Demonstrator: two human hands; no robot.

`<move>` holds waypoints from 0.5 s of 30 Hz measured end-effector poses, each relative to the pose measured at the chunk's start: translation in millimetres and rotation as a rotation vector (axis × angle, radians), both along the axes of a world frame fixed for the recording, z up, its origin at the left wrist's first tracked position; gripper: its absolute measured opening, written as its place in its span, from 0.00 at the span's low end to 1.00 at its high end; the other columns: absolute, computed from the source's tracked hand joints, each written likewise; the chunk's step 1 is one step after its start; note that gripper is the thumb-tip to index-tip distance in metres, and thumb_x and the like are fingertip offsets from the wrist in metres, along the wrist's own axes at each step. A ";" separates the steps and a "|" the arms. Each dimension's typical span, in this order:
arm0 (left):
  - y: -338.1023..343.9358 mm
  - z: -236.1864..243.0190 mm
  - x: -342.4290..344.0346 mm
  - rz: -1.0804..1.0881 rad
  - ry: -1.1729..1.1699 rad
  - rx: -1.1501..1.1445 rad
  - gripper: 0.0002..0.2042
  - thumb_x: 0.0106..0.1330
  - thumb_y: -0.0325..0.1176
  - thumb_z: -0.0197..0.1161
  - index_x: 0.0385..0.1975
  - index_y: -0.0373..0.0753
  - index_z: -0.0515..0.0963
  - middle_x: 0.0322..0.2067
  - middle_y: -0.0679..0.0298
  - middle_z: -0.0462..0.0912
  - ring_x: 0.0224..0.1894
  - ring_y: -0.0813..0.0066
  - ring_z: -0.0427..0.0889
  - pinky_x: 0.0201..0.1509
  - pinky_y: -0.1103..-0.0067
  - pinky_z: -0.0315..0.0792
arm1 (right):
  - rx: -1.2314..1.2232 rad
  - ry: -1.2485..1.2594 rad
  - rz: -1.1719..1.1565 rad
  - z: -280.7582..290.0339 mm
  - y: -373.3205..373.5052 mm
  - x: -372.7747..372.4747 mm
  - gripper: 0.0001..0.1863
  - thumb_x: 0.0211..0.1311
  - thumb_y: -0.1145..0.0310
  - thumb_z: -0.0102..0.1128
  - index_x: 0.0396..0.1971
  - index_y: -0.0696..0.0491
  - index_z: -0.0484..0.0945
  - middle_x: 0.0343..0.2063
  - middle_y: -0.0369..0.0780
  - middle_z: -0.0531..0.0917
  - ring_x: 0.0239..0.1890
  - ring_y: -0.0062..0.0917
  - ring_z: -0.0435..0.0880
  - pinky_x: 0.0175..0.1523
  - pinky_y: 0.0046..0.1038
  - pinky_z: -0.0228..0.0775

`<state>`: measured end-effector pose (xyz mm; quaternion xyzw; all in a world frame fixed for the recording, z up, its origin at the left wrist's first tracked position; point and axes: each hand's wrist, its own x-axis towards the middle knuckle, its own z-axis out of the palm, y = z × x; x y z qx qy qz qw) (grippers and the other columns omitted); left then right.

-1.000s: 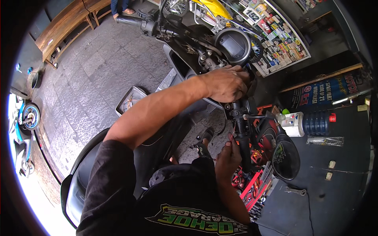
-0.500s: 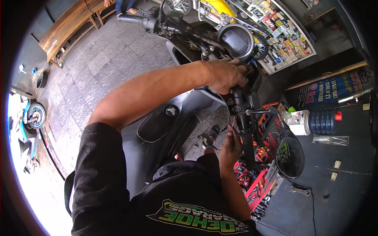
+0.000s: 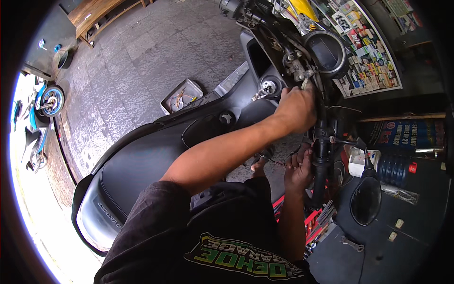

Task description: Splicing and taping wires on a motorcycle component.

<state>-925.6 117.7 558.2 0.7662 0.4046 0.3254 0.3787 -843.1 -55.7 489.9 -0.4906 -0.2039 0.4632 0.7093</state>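
Grey paving fills the upper left of the frame, while at centre right the scooter's stripped handlebar point(image 3: 302, 71) lies bare, covers already off, left hand point(image 3: 297, 108) clenched on it, right hand point(image 3: 298, 168) below pinching loose wires point(image 3: 274, 161), refitting seemingly left

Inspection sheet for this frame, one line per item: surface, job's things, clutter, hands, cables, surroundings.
Surface: paved stone floor.
Job's things: scooter handlebar stripped of covers, round gauge, black seat.
Clutter: metal tray on floor; red tool rack; blue bottle.
Hands: left hand on handlebar stem; right hand beside the grip, at loose wires.
Cables: thin wires by right hand.
Surroundings: wooden bench, parked blue scooter.
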 end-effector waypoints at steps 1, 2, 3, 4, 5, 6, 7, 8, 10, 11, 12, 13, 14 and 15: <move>-3.6 -2.1 3.8 0.017 -0.004 0.039 0.23 0.57 0.31 0.59 0.51 0.28 0.67 0.32 0.40 0.83 0.46 0.44 0.82 0.63 0.55 0.63 | -0.064 -0.046 -0.077 2.5 0.2 -3.3 0.18 0.74 0.55 0.51 0.55 0.51 0.73 0.20 0.26 0.59 0.20 0.10 0.57 0.27 0.19 0.56; -1.6 -4.8 6.5 -0.047 -0.046 -0.024 0.27 0.56 0.31 0.59 0.56 0.28 0.64 0.35 0.43 0.84 0.49 0.45 0.81 0.69 0.51 0.52 | -0.058 -0.052 -0.088 2.8 2.1 -6.6 0.18 0.74 0.55 0.51 0.55 0.51 0.73 0.20 0.26 0.59 0.20 0.10 0.57 0.27 0.19 0.56; -0.5 -7.5 9.4 -0.060 -0.051 -0.017 0.27 0.56 0.31 0.59 0.56 0.28 0.64 0.35 0.43 0.84 0.49 0.45 0.81 0.69 0.51 0.52 | -0.106 -0.055 -0.124 1.9 6.0 -10.8 0.19 0.74 0.55 0.52 0.56 0.50 0.73 0.20 0.26 0.60 0.21 0.10 0.58 0.29 0.19 0.57; 0.1 -3.1 8.5 -0.110 -0.050 -0.073 0.33 0.55 0.31 0.58 0.60 0.23 0.57 0.38 0.41 0.83 0.52 0.46 0.79 0.71 0.50 0.48 | -0.152 -0.059 -0.170 1.8 9.1 -11.3 0.20 0.73 0.54 0.54 0.57 0.50 0.73 0.21 0.25 0.61 0.22 0.09 0.59 0.31 0.19 0.59; 1.4 -1.2 5.2 -0.155 -0.045 -0.127 0.39 0.54 0.31 0.57 0.65 0.17 0.51 0.41 0.40 0.81 0.54 0.46 0.77 0.73 0.49 0.45 | -0.142 -0.063 -0.189 3.6 13.0 -14.7 0.20 0.73 0.54 0.54 0.57 0.50 0.73 0.21 0.25 0.61 0.22 0.09 0.59 0.31 0.19 0.59; 1.4 -6.5 4.3 -0.141 -0.114 -0.146 0.41 0.54 0.32 0.57 0.66 0.19 0.49 0.42 0.40 0.81 0.55 0.47 0.77 0.74 0.48 0.42 | -0.125 -0.047 -0.223 5.6 16.5 -18.2 0.19 0.72 0.55 0.55 0.56 0.50 0.74 0.21 0.25 0.62 0.23 0.09 0.60 0.32 0.19 0.59; 2.1 -1.3 -0.5 -0.151 -0.131 -0.199 0.41 0.55 0.33 0.57 0.67 0.20 0.48 0.43 0.41 0.81 0.57 0.48 0.76 0.75 0.49 0.40 | -0.106 -0.031 -0.257 10.2 21.0 -22.6 0.19 0.71 0.56 0.57 0.55 0.50 0.74 0.22 0.25 0.64 0.24 0.09 0.61 0.34 0.20 0.60; 2.7 -4.0 -3.6 -0.152 -0.148 -0.186 0.42 0.55 0.33 0.57 0.68 0.20 0.46 0.45 0.41 0.81 0.58 0.49 0.76 0.75 0.50 0.39 | -0.096 -0.004 -0.359 17.8 28.5 -31.1 0.17 0.71 0.59 0.58 0.53 0.50 0.75 0.24 0.26 0.69 0.23 0.09 0.62 0.33 0.20 0.60; 0.5 -5.1 -0.6 -0.065 -0.123 -0.061 0.37 0.57 0.31 0.56 0.68 0.27 0.53 0.42 0.52 0.86 0.60 0.57 0.77 0.75 0.50 0.37 | -0.048 0.021 -0.292 12.8 26.9 -26.0 0.17 0.71 0.59 0.58 0.53 0.51 0.75 0.25 0.26 0.70 0.23 0.09 0.63 0.31 0.19 0.60; 0.3 -1.5 1.4 -0.085 -0.123 -0.054 0.37 0.57 0.31 0.56 0.68 0.27 0.53 0.42 0.52 0.86 0.60 0.57 0.77 0.75 0.50 0.37 | -0.010 0.045 -0.209 13.1 26.8 -24.4 0.17 0.71 0.59 0.58 0.54 0.51 0.75 0.26 0.26 0.71 0.23 0.09 0.63 0.30 0.19 0.60; 1.1 1.8 2.3 -0.129 -0.107 -0.174 0.39 0.56 0.31 0.56 0.69 0.27 0.51 0.44 0.51 0.85 0.61 0.57 0.75 0.75 0.51 0.36 | -0.055 -0.001 -0.347 12.3 28.3 -23.9 0.16 0.71 0.60 0.57 0.51 0.54 0.77 0.21 0.26 0.68 0.20 0.09 0.62 0.27 0.17 0.58; 0.5 11.2 1.6 -0.164 -0.085 -0.292 0.40 0.56 0.31 0.56 0.70 0.27 0.49 0.46 0.51 0.84 0.63 0.58 0.74 0.75 0.51 0.35 | -0.046 0.006 -0.360 8.4 27.0 -19.9 0.16 0.71 0.60 0.57 0.51 0.54 0.77 0.21 0.26 0.68 0.20 0.09 0.62 0.27 0.17 0.58; -1.3 11.7 6.5 -0.125 -0.065 -0.273 0.42 0.56 0.32 0.56 0.71 0.27 0.46 0.48 0.50 0.83 0.63 0.57 0.74 0.75 0.52 0.34 | -0.081 -0.030 -0.325 1.5 25.0 -15.6 0.15 0.71 0.59 0.57 0.48 0.55 0.78 0.19 0.26 0.66 0.19 0.09 0.62 0.27 0.17 0.57; -3.1 12.5 9.1 -0.137 -0.058 -0.264 0.42 0.56 0.32 0.56 0.71 0.27 0.46 0.48 0.50 0.83 0.63 0.57 0.74 0.75 0.52 0.34 | -0.116 -0.066 -0.289 -3.6 22.2 -11.5 0.15 0.71 0.59 0.57 0.46 0.55 0.79 0.18 0.27 0.65 0.19 0.09 0.62 0.26 0.17 0.57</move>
